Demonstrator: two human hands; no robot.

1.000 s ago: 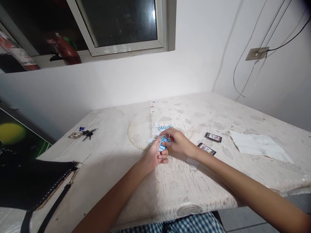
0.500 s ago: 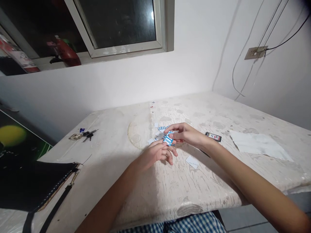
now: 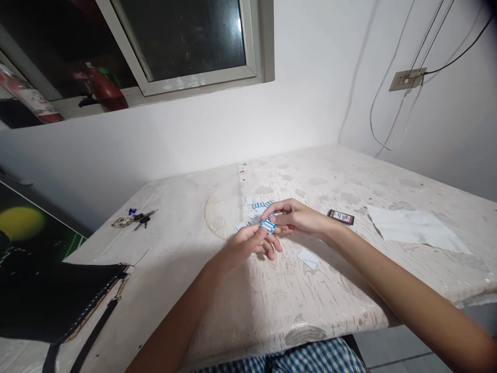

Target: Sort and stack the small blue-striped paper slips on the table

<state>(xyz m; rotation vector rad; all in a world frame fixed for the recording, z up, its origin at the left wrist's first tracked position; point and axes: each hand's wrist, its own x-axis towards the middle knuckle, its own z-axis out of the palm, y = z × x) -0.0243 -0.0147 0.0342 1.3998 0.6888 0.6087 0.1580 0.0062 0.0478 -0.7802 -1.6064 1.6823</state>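
Left of the left hand lie keys; right of the right hand, a packet and white sheet. Both hands pinch a card between them, blue-and-white, partly covered.

We have room between keys and left hand; rightward, packet and cloth lie in our way.

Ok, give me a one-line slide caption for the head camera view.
Left hand and right hand hold a small blue-and-white piece over a pale table, with keys at the left.
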